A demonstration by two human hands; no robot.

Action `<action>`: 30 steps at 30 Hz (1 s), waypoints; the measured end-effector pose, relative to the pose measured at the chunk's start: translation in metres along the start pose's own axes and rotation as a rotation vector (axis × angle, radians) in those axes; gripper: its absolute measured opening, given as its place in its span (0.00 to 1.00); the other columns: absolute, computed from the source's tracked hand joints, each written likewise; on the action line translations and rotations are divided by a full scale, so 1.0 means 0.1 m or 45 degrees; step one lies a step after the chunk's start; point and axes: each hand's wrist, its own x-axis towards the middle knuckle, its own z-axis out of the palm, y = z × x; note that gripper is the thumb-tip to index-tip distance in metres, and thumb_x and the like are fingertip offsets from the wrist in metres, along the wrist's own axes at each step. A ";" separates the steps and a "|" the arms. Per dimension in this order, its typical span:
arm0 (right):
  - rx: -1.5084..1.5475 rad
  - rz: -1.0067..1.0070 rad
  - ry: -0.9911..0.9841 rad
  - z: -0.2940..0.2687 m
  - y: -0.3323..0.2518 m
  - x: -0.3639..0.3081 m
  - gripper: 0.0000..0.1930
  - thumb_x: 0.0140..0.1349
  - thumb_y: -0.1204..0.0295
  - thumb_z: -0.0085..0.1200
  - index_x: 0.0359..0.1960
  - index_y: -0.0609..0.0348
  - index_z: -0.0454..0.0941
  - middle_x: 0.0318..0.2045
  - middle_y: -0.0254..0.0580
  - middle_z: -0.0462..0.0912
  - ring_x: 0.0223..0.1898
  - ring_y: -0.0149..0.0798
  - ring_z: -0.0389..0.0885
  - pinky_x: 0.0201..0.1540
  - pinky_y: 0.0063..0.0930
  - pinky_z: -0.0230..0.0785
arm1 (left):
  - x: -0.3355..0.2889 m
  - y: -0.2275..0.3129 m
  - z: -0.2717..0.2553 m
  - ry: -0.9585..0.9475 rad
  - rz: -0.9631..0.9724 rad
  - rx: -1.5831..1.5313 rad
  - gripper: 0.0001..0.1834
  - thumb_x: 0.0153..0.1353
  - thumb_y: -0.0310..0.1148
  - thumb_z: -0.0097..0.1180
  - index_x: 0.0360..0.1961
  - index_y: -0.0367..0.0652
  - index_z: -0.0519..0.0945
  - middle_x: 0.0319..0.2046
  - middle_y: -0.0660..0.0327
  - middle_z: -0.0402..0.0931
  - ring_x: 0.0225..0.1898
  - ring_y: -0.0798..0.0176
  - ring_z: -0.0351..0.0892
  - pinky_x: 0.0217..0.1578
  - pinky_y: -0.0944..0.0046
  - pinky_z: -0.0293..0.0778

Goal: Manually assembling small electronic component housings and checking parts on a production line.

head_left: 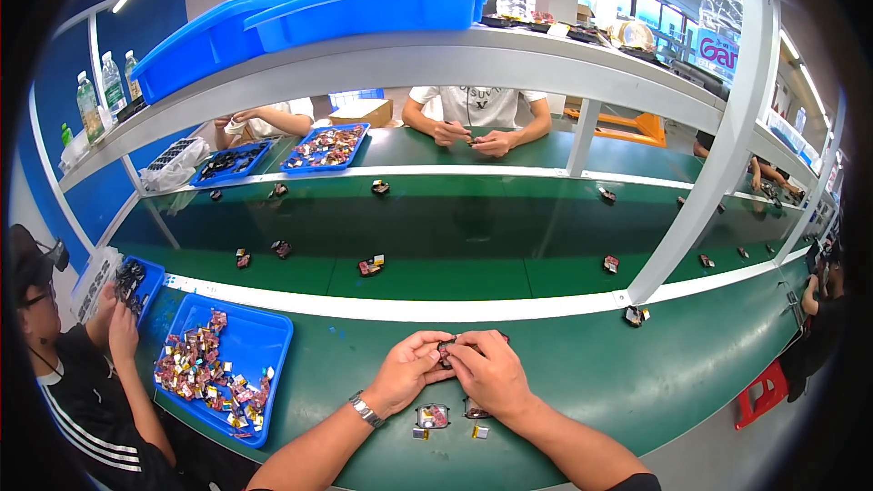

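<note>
Over the green bench, my left hand (pixel 411 369) and my right hand (pixel 492 373) meet with fingers closed round a small dark housing with a reddish part (pixel 445 352). The fingers cover most of it. A metal-band wristwatch is on my left wrist. Just below my hands lies an open black-rimmed housing (pixel 432 416) with a red circuit board inside. A silver-and-yellow battery cell (pixel 420 434) sits against its lower edge. Beside it, a second housing (pixel 474 408) is partly hidden by my right hand, with another cell (pixel 480 432) below it.
To my left stands a blue tray (pixel 283 373) of red boards and cells. A seated co-worker (pixel 86 382) handles parts at far left. Beyond a white rail, a green conveyor belt (pixel 464 259) carries scattered housings. A metal shelf (pixel 436 68) with blue bins (pixel 364 18) spans above.
</note>
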 end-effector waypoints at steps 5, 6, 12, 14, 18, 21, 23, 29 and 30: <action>-0.056 -0.006 0.034 0.03 0.03 -0.01 0.09 0.49 0.80 0.65 0.34 0.59 0.83 0.36 0.39 0.79 0.36 0.41 0.80 0.37 0.31 0.77 | 0.01 0.00 0.03 0.018 -0.018 0.033 0.14 0.71 0.24 0.44 0.56 0.38 0.69 0.53 0.57 0.75 0.56 0.62 0.76 0.58 0.57 0.75; -0.056 -0.005 0.034 0.03 0.02 -0.01 0.09 0.49 0.80 0.65 0.34 0.59 0.83 0.36 0.39 0.79 0.36 0.41 0.80 0.37 0.31 0.77 | 0.01 -0.01 0.02 0.012 -0.004 0.028 0.14 0.72 0.24 0.43 0.56 0.38 0.69 0.53 0.57 0.75 0.56 0.62 0.76 0.58 0.57 0.75; -0.047 -0.047 0.053 0.06 0.01 -0.01 0.09 0.48 0.81 0.65 0.33 0.60 0.83 0.35 0.39 0.79 0.35 0.40 0.79 0.37 0.29 0.76 | 0.00 -0.01 0.02 0.021 -0.001 0.048 0.14 0.72 0.24 0.43 0.56 0.38 0.69 0.54 0.56 0.75 0.55 0.62 0.76 0.58 0.57 0.75; -0.071 -0.068 0.088 0.07 0.01 -0.01 0.09 0.48 0.81 0.65 0.33 0.59 0.83 0.34 0.39 0.79 0.35 0.39 0.79 0.37 0.30 0.75 | 0.00 -0.01 0.03 0.030 -0.005 0.047 0.14 0.71 0.24 0.42 0.56 0.38 0.69 0.54 0.56 0.75 0.55 0.62 0.76 0.57 0.57 0.75; -0.132 -0.073 0.069 0.10 0.02 -0.05 0.09 0.48 0.80 0.64 0.32 0.58 0.83 0.34 0.38 0.79 0.35 0.39 0.78 0.36 0.30 0.74 | 0.01 -0.01 0.01 0.002 0.010 0.028 0.14 0.71 0.26 0.46 0.56 0.38 0.70 0.53 0.57 0.76 0.54 0.62 0.76 0.56 0.57 0.76; -0.230 -0.107 0.069 0.09 0.03 -0.05 0.09 0.48 0.79 0.64 0.33 0.59 0.83 0.33 0.37 0.79 0.34 0.39 0.78 0.36 0.31 0.73 | 0.01 -0.01 0.02 0.011 0.009 0.029 0.15 0.70 0.27 0.50 0.56 0.39 0.70 0.53 0.58 0.75 0.54 0.62 0.77 0.56 0.56 0.76; -0.246 -0.120 0.004 0.07 -0.04 -0.04 0.12 0.49 0.80 0.61 0.38 0.61 0.82 0.36 0.41 0.78 0.38 0.42 0.78 0.41 0.34 0.73 | 0.01 -0.01 0.01 0.044 0.001 0.046 0.14 0.70 0.26 0.49 0.56 0.39 0.70 0.53 0.57 0.75 0.54 0.62 0.76 0.56 0.55 0.76; -0.162 0.004 -0.095 0.00 -0.17 -0.07 0.22 0.49 0.81 0.58 0.50 0.63 0.77 0.51 0.50 0.73 0.50 0.51 0.73 0.53 0.41 0.69 | 0.02 -0.01 -0.04 0.086 0.071 -0.044 0.14 0.70 0.24 0.46 0.55 0.38 0.70 0.53 0.57 0.76 0.54 0.61 0.76 0.56 0.52 0.75; -0.163 0.006 -0.092 0.00 -0.15 -0.08 0.22 0.49 0.81 0.58 0.50 0.63 0.77 0.51 0.50 0.73 0.50 0.51 0.73 0.53 0.41 0.69 | 0.02 0.00 -0.02 0.102 0.092 -0.041 0.14 0.70 0.25 0.47 0.55 0.38 0.70 0.52 0.57 0.76 0.54 0.61 0.77 0.55 0.52 0.75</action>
